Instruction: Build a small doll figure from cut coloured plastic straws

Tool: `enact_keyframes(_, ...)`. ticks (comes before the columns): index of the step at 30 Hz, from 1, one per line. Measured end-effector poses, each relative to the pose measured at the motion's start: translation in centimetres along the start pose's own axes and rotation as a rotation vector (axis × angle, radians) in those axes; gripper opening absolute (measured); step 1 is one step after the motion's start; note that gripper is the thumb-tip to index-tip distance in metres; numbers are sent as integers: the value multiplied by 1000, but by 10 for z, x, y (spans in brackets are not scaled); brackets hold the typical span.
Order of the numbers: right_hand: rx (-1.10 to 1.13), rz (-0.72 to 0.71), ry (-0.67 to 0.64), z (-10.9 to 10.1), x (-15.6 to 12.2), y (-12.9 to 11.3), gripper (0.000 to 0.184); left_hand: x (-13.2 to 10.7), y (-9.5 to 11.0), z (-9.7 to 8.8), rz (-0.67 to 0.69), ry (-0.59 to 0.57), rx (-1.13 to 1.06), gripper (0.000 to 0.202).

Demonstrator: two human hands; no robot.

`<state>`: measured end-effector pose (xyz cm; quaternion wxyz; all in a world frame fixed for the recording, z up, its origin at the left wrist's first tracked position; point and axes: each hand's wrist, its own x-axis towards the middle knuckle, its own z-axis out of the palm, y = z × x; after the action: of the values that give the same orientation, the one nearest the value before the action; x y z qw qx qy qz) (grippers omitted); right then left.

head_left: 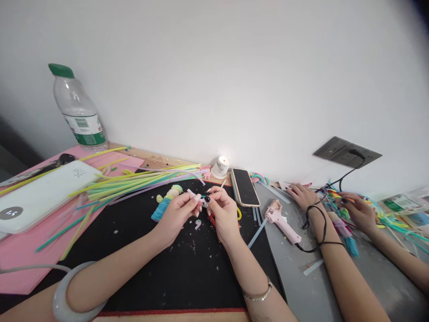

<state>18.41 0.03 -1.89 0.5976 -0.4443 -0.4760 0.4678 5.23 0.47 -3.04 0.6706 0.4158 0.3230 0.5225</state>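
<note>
My left hand [182, 208] is closed in a pinch on a short pale pink pipe cleaner [190, 192], its end poking up past the fingers. My right hand [223, 210] meets it, thumb and finger closed on the same small piece, where a bit of teal also shows. The fingers hide most of what they grip. Beside my left hand lies a fuzzy bundle [161, 209] in blue and pale yellow. A small pink and green curl [198, 224] rests on the black mat [187, 273] below the hands. Something with red and yellow loops [239, 213] is partly hidden behind my right hand.
Pipe cleaners [144, 181] spread left, near a white power bank [47, 194] and a bottle [80, 112]. A paper cup [220, 167] and phone [245, 187] stand behind. Right are a pink glue gun [283, 226], its cord, and another person's hands [303, 197].
</note>
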Motion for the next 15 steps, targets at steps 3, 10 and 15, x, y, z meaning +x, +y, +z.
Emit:
enact_keyframes(3,-42,3,-51,-5,3,-3,24,-1,0,0,-11,-7,25,28)
enact_keyframes(10,-50,116,-228,-12,7,-9,26,-2,-1,-1,-36,-76,78,26)
enact_keyframes(15,-73,18,18,-6,2,-3,18,1,1,-1,51,41,122,28)
